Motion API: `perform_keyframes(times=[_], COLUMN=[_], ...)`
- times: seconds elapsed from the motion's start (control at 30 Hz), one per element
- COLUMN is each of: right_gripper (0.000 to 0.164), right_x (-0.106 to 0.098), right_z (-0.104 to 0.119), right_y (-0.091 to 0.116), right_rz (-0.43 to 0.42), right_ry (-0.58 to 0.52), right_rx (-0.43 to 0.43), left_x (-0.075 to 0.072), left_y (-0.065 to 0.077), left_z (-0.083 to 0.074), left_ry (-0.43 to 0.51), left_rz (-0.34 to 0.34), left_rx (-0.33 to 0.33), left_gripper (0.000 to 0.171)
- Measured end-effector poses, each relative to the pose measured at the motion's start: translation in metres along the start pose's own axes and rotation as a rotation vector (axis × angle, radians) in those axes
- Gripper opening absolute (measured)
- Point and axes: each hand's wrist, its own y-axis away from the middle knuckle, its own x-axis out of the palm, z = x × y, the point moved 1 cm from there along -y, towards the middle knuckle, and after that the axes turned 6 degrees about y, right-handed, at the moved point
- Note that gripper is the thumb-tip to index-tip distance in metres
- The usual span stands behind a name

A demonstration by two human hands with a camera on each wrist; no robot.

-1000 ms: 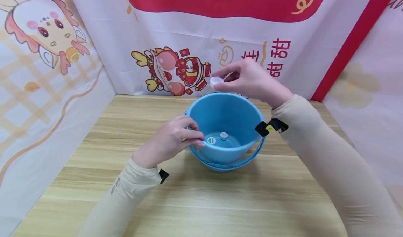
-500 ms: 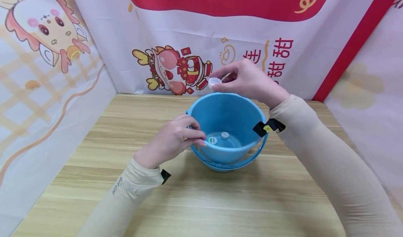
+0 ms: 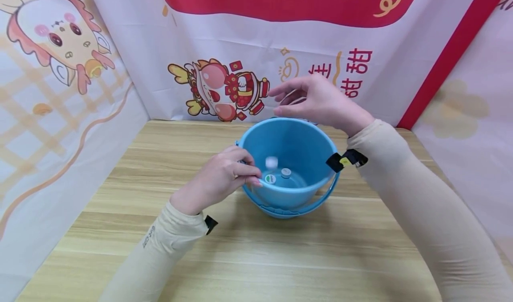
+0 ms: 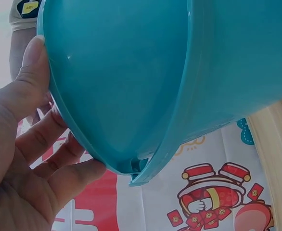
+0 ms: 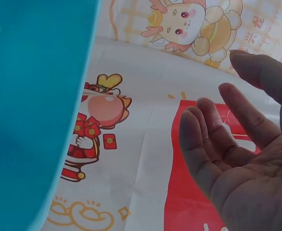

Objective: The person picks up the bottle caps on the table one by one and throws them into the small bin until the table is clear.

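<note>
A blue bucket (image 3: 296, 146) stands on the table, its handle hanging down at the front. My left hand (image 3: 220, 177) grips the rim at the bucket's left; in the left wrist view the thumb and fingers (image 4: 78, 178) lie along that rim. Above the far rim my right hand (image 3: 316, 101) is held with fingers apart and nothing between them, as the right wrist view also shows. A blurred white cap (image 3: 271, 162) is falling inside the bucket. On the bottom lie a cap with a green-and-white top (image 3: 270, 179) and a pale cap (image 3: 286, 173).
The wood-grain table (image 3: 256, 257) reaches to a printed cloth backdrop (image 3: 224, 39) behind the bucket. A similar printed cloth (image 3: 60, 128) hangs on the left side, and another closes off the right.
The right hand has let go of the white cap, which has dropped from its fingers into the bucket. The left hand has stayed at the rim.
</note>
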Motion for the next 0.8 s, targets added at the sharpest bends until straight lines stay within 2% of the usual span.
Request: perform_keyframes(times=[0.2,0.43,0.6,0.8], right_gripper=[0.044,0.045,0.052,0.058], right_x=[-0.007,-0.016,-0.026,-0.042], right_z=[-0.006,-0.027,-0.060,-0.112], right_y=[0.005,0.017,0.029,0.052], right_rz=[-0.032,-0.048,-0.057,-0.056], right_ry=[0.027,0.025,0.018,-0.007], right_rx=[-0.019,0.077,0.188,0.324], left_x=[0.000,0.001,0.002,0.003], left_y=[0.000,0.000,0.001,0.001], left_z=[0.001,0.001,0.002,0.003], left_ry=[0.010,0.007,0.001,0.005], left_rz=[-0.001,0.004,0.009,0.010], left_rx=[-0.014,-0.024,-0.029,-0.026], left_gripper=[0.021,0.022,0.022,0.022])
